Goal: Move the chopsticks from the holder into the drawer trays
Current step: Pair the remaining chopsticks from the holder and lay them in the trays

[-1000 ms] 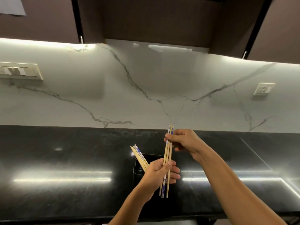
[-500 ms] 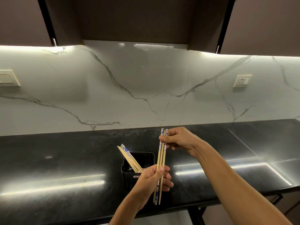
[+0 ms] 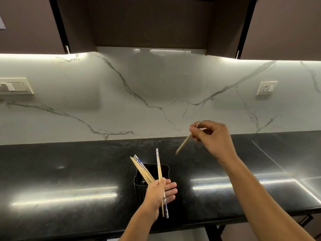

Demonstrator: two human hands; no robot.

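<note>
A black square holder (image 3: 139,185) stands on the dark counter near its front edge, with several wooden chopsticks (image 3: 141,168) leaning out to the upper left. My left hand (image 3: 159,193) is in front of the holder and grips two upright chopsticks (image 3: 159,166) with blue-and-white patterned ends. My right hand (image 3: 212,139) is raised to the right, above the counter, and pinches a single chopstick (image 3: 183,145) by its patterned end, its tip slanting down to the left. No drawer or tray is in view.
The black polished counter (image 3: 69,180) runs the full width, its front edge low in the frame. A white marble backsplash (image 3: 156,94) rises behind, with a switch panel (image 3: 14,87) at left and a socket (image 3: 266,87) at right. Dark cabinets (image 3: 147,21) hang overhead.
My right hand has pulled one chopstick away from the bundle, up and to the right. My left hand keeps the other two by the holder. The view has shifted slightly.
</note>
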